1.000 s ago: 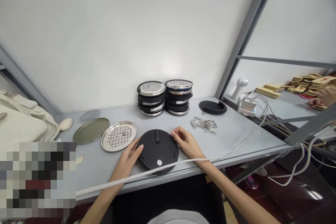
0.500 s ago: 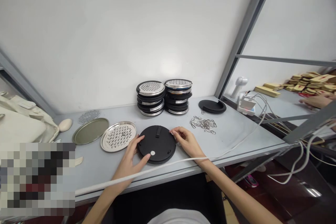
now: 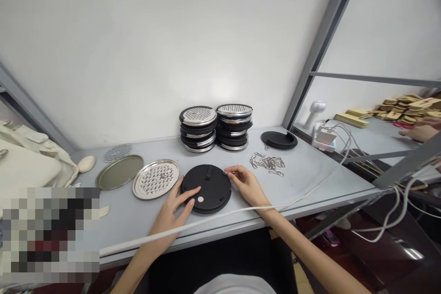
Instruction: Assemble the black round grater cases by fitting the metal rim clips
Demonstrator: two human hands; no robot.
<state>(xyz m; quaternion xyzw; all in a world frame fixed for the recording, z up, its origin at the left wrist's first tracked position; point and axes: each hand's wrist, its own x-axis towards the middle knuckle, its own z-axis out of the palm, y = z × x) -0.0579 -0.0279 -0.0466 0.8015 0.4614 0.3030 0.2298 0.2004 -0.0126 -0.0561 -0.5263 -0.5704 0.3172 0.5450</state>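
Observation:
A round black case [image 3: 215, 188] lies flat on the table in front of me, with a short strap and a white dot on its upper face. My left hand [image 3: 170, 211] rests on its left side, fingers apart, the forefinger and thumb reaching onto the top near the dot. At the upper right edge of the case, my right hand [image 3: 244, 183] pinches a small silver metal clip [image 3: 226, 172]; most of the clip is hidden by the fingers. A loose pile of similar metal clips [image 3: 268, 161] lies beyond my right hand.
Left of the case lie a raised-tooth metal grater disc [image 3: 156, 179], an olive round lid [image 3: 119, 172] and a perforated disc [image 3: 117, 152]. Two stacks of grater cases [image 3: 199, 129] stand by the wall. A black holder [image 3: 279, 139] lies behind the clips. A white cable [image 3: 234, 211] crosses in front.
My left forefinger has moved inward onto the top of the case, and the thumb has shifted off the white dot. The clip in my right fingers shows more at the case's edge.

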